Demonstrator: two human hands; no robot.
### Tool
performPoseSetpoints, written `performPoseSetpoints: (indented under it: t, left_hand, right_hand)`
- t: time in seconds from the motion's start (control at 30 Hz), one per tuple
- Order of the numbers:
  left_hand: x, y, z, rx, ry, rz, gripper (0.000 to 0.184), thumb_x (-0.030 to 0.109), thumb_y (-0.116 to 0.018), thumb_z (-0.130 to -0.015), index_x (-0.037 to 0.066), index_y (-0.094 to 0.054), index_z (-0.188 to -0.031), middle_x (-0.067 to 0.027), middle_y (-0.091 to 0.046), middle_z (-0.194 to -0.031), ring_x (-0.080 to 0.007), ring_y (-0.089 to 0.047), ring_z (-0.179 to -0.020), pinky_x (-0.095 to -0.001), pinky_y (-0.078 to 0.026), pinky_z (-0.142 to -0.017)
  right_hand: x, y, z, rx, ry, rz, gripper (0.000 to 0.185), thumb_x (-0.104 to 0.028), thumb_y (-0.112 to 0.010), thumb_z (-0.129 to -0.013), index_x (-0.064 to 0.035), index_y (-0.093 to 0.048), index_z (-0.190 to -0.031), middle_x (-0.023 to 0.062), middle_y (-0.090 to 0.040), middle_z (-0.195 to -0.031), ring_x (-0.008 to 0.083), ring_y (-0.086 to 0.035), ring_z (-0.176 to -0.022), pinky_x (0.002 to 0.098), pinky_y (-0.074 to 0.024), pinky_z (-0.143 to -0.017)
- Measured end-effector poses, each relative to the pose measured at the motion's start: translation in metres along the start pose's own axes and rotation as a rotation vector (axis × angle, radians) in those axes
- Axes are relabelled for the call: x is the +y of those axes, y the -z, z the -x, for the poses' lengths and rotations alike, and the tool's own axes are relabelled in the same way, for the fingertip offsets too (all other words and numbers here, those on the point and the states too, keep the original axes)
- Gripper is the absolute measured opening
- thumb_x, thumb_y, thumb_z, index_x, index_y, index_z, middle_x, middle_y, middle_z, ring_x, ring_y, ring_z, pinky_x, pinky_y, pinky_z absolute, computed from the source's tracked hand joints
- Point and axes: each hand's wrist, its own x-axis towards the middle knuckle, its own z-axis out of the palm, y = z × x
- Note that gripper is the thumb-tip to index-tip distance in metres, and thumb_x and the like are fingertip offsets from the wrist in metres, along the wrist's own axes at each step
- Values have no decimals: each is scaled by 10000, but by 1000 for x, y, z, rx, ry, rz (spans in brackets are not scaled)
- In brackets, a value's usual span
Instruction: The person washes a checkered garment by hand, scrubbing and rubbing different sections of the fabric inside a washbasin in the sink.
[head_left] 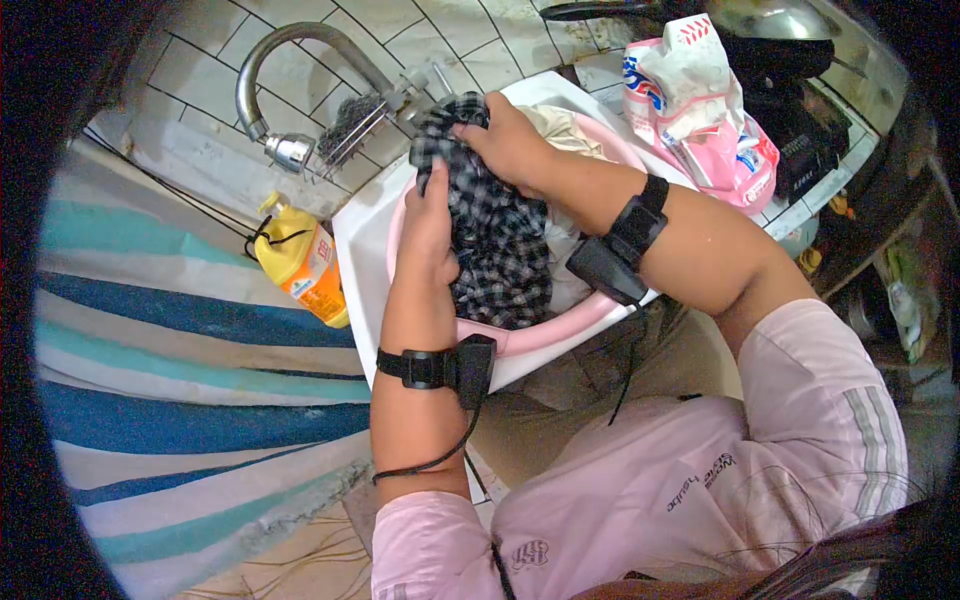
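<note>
Both hands grip a black-and-white checked cloth garment (497,240), bunched up at its far end. My left hand (428,220) is closed on its left side, thumb on top. On the right side, my right hand (503,143) has its fingers wrapped over the fabric. The rest of the garment hangs down into a pink basin (520,338), which sits in a white sink (350,235). Pale fabric (565,135) lies in the basin beside and behind the checked cloth. My fingertips are partly hidden in the folds.
A curved metal faucet (300,35) rises at the back left, beside a wire rack (350,140) holding a scouring pad. A yellow bottle (300,262) stands left of the sink. Pink-and-white detergent bags (700,110) lie at the right, near dark pans (780,55). A striped curtain (200,400) hangs left.
</note>
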Motion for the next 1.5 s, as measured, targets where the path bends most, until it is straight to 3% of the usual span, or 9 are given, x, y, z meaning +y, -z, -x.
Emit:
performPoseSetpoints:
  t: [0.13,0.23,0.53,0.67,0.87,1.07,1.33,1.4,1.5]
  left_hand:
    - [-3,8,-5,5,-114,264,323,242,-390,-974,8,-492,-1172,-160,-598,-1063,-260,-625,-932,-411,-527,-789]
    - [0,11,-13,-115,-106,490,232,181,-447,-921,18,-570,-1031,-123,-632,-954,-241,-647,-854,-394,-557,-709]
    - [1,-4,-2,-162,-134,554,322,262,-406,-964,-3,-556,-1069,-119,-628,-978,-219,-643,-842,-343,-539,-715]
    - [3,-10,6,-49,-269,202,383,345,-395,-970,19,-558,-1087,-117,-639,-996,-235,-644,-884,-366,-525,-765]
    - [-8,14,-18,-152,-3,800,374,334,-363,-977,29,-569,-1041,-120,-637,-986,-203,-636,-828,-316,-513,-724]
    - [-1,-6,1,-16,-202,324,396,340,-415,-956,0,-562,-1098,-103,-617,-958,-183,-604,-795,-321,-488,-713]
    - [7,-15,14,111,-391,119,412,381,-433,-956,11,-512,-1120,-106,-598,-994,-205,-604,-893,-336,-490,-778]
    - [1,0,0,165,-381,189,392,367,-457,-953,5,-523,-1087,-87,-592,-948,-179,-590,-853,-322,-483,-751]
    - [-12,20,-14,-222,-248,635,396,368,-444,-957,3,-533,-1081,-106,-602,-973,-189,-607,-854,-311,-498,-740]
  right_hand:
    - [0,-13,4,-53,89,-273,471,-161,-673,-776,36,-453,-1144,209,-594,-1021,293,-597,-952,352,-458,-840]
    - [-17,-7,31,-178,678,49,515,-61,-628,-711,7,-467,-1196,202,-543,-1160,336,-525,-1104,368,-404,-954]
    - [2,-13,0,-147,347,233,346,-335,-559,-889,-47,-621,-1068,216,-643,-875,380,-619,-825,412,-483,-771]
    - [2,-7,3,-226,296,220,304,-272,-549,-886,-33,-625,-1058,244,-629,-909,412,-599,-844,429,-473,-767]
    - [-36,-6,54,-252,696,310,314,-314,-559,-871,-37,-591,-1015,175,-578,-1047,352,-583,-894,425,-469,-754]
    - [-5,-8,10,-93,330,124,288,-293,-532,-900,-26,-561,-1001,229,-612,-872,402,-586,-811,429,-459,-713]
    - [-14,-5,27,-168,392,162,234,-198,-524,-884,-16,-526,-1032,220,-603,-914,407,-579,-849,435,-461,-748]
    - [-19,-9,40,-119,677,99,234,-207,-530,-879,-33,-535,-1035,186,-587,-940,386,-576,-878,425,-466,-765]
    - [-37,-4,51,-271,743,203,263,-265,-546,-874,-49,-568,-1022,154,-583,-948,360,-580,-885,409,-475,-755]
